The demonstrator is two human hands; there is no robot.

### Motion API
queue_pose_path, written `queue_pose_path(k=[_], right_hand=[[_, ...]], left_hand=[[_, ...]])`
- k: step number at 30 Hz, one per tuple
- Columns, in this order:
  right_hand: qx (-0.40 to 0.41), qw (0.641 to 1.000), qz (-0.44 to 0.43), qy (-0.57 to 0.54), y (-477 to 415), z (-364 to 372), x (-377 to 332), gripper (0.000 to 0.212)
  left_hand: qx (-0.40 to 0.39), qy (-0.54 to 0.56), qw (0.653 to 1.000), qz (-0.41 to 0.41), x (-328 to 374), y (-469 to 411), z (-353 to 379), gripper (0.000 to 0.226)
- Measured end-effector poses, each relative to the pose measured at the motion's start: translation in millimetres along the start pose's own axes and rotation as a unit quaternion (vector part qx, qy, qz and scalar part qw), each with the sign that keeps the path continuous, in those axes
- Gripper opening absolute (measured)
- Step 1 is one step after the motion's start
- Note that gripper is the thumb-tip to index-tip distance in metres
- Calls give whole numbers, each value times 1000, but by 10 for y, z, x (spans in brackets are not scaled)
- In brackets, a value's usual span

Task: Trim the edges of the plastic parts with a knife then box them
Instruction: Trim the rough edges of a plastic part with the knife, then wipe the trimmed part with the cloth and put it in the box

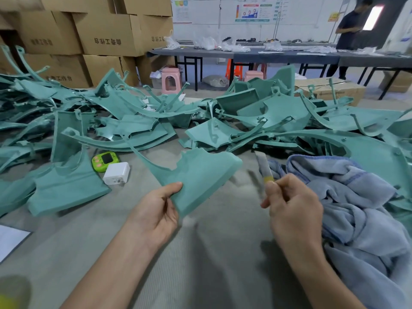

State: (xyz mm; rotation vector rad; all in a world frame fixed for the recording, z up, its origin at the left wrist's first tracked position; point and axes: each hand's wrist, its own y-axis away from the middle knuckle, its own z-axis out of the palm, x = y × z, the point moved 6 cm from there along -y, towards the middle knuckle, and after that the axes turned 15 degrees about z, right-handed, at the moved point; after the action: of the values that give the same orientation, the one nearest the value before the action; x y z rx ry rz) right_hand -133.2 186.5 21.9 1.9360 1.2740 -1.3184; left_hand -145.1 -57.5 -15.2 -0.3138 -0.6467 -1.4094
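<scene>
My left hand (159, 206) grips the near corner of a teal plastic part (198, 175), thumb on top, and holds it tilted above the grey table (200, 253). My right hand (294, 208) is curled round a knife (264, 168) whose grey blade points up and away, a yellow band just above my fingers. The blade stands apart from the part, to its right. Piles of similar teal plastic parts (256, 112) cover the far half of the table.
A crumpled blue cloth (347, 197) lies at the right. A green timer (104, 160) and a white charger (116, 173) sit left of the held part. Cardboard boxes (104, 34) are stacked at the back left. A person (350, 32) stands by far tables.
</scene>
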Motion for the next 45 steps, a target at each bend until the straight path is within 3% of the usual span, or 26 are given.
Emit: queue_pose_path(k=[3,5,6,7,9,10,12,15,19,21,23,25,27,28,30,32,35,37,41,44,45], right_hand=[[-60,989,56,127,-38,99,101,38],[-33,967,7,253,17,144,63,42],[-3,967,-31,253,48,124,-4,41],[1,977,-56,206,72,100,-65,39],[-102,995,-8,-5,75,118,-74,41],[-191,975,49,-102,110,203,-61,37],[-312,930,122,-154,210,368,-33,13],[-318,916,169,-174,226,434,31,20],[-300,871,233,-311,187,436,41,14],[-301,872,235,-307,232,479,12,12],[-302,894,217,-252,280,515,-11,12],[-260,944,154,-132,265,462,-24,9],[-140,989,41,38,170,254,-70,15],[-60,992,-18,108,120,101,-127,22],[62,972,-108,199,-13,-177,-224,44],[102,932,-147,314,-240,-313,-250,59],[67,837,-146,524,-507,-300,-83,57],[27,795,-105,597,-572,-295,45,46],[69,806,-108,578,-538,-416,-115,25],[217,897,-185,338,-234,-721,-530,17],[235,909,-221,263,-52,-770,-673,15]], left_hand=[[-11,-93,995,46,45,-22,-57,34],[-40,-176,981,69,79,-16,-72,40],[-57,-210,973,74,94,-7,-66,40],[-78,-238,966,72,96,9,-50,38],[-115,-281,951,59,62,61,-10,34],[-127,-295,946,54,34,89,10,33],[-140,-303,942,44,-27,119,28,35],[-150,-265,952,26,-57,134,66,36],[-205,-97,974,5,7,160,182,48],[-225,-109,968,4,-27,195,220,62],[-195,-143,970,1,-112,201,206,64],[-135,-162,978,12,-141,158,144,51],[-82,-173,981,41,-85,100,73,40],[-63,-180,980,62,-33,75,41,37],[-36,-193,976,92,52,58,9,32],[-19,-195,976,93,57,65,-15,32],[-11,-170,982,87,30,95,16,44],[-16,-145,986,79,29,106,39,59],[-17,-140,987,71,37,69,6,55],[-12,-145,987,73,42,40,-4,47],[-16,-139,987,74,33,47,22,47]])
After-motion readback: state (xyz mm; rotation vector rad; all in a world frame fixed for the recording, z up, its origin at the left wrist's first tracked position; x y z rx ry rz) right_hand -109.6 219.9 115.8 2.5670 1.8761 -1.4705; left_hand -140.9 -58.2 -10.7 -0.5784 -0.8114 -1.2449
